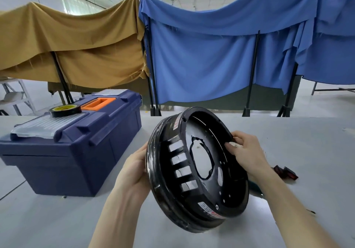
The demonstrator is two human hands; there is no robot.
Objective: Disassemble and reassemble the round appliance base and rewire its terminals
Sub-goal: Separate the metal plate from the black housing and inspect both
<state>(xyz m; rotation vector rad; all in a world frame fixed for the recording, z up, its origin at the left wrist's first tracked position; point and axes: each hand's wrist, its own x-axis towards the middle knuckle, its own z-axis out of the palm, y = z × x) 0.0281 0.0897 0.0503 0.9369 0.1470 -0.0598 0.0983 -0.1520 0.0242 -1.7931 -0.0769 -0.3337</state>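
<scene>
The round black appliance base is held tilted above the white table, its hollow inside facing me. Rectangular slots line its inner wall and a large ragged oval opening sits in its floor. My left hand grips the outer rim on the left side. At the upper right rim, my right hand curls over the edge with fingertips inside the base. Small red and black parts lie on the table beyond my right wrist.
A dark blue toolbox with an orange handle stands at the left, a roll of black tape on its lid. The white table extends right. Tan and blue cloths hang on black stands behind.
</scene>
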